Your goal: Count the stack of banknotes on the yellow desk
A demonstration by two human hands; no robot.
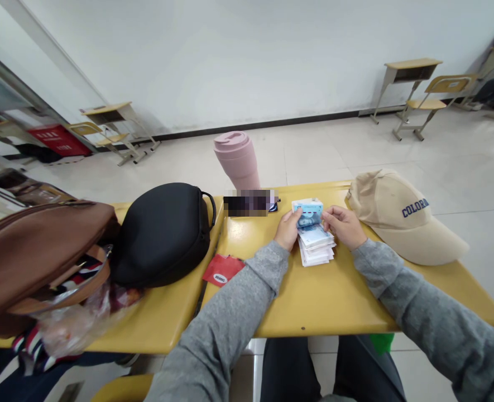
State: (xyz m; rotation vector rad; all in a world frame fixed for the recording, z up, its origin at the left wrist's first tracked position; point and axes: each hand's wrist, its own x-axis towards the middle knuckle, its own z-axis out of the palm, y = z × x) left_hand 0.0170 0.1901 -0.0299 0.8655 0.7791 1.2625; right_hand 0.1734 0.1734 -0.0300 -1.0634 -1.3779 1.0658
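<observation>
My left hand (288, 228) grips the left edge of a small bunch of blue printed cards (309, 214), thumb on top. At the right edge of the same bunch, the fingers of my right hand (344, 223) are pinched together. Directly below and nearer to me, a stack of white-and-blue cards (316, 248) lies on the yellow desk (280, 307), its layers uneven. The print is too small to read.
A pink tumbler (240, 159) stands behind a blurred dark item (247, 203). To the right lies a beige cap (397, 218). Leftward are a red packet (221, 269), a black round case (163, 234) and a brown bag (41, 251) with a plastic bag (71, 329).
</observation>
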